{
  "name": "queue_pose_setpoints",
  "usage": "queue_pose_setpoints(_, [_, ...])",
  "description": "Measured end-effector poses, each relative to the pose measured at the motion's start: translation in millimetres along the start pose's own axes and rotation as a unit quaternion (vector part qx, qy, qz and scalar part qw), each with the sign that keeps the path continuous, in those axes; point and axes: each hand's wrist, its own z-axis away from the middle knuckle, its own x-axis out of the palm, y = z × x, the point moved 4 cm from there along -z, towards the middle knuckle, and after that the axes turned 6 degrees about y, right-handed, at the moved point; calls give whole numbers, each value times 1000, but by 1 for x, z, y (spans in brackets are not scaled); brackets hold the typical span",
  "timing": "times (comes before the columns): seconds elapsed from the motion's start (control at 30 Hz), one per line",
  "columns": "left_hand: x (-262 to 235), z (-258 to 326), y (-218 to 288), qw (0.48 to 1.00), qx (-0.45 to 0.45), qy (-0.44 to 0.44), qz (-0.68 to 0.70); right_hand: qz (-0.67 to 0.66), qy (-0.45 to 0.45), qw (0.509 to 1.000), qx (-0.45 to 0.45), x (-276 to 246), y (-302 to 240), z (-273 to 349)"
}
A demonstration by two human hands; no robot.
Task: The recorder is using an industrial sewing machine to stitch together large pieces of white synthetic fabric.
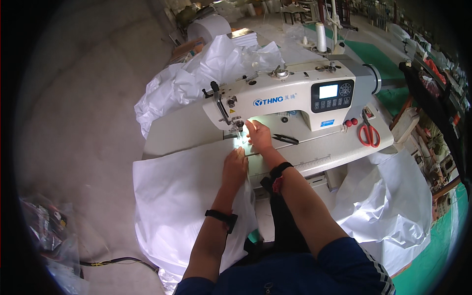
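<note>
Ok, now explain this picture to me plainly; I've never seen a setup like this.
There is no robot here. A camera on a person's head looks down, and its wide lens bends straight edges. The two forearms belong to the wearer. The pale machine is a sewing machine with a small screen, standing on a light worktable. The left hand rests on a white sheet that hangs over the table's front. The right hand is up close to the needle area; whether its fingers pinch anything is too small to tell. On the table lie a slim black tool and red-handled scissors.
</note>
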Motion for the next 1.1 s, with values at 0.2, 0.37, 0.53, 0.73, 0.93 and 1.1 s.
queue_pose_setpoints(0.2, [1, -3, -7, 1000, 15, 2, 13, -8, -26, 999, -37, -4, 5, 1])
queue_pose_setpoints(0.37, [9, -14, -23, 999, 3, 39, 26, 21, -43, 990, -131, -10, 14, 13])
queue_pose_setpoints(0.53, [11, -21, -25, 1000, -4, 30, 5, 26, -49, 991, -124, -26, 16, 52])
queue_pose_setpoints(0.73, [15, -22, -36, 999, -10, 28, 11, 286, 65, 864, -408, -57, -31, 112])
queue_pose_setpoints(0.93, [-7, 1, -37, 998, -19, -3, 58, 329, 60, 876, -348, -114, -41, 98])
queue_pose_setpoints(1.1, [-78, 67, -68, 986, -112, -10, -120, 208, -316, 918, 122, -112, 28, 151])
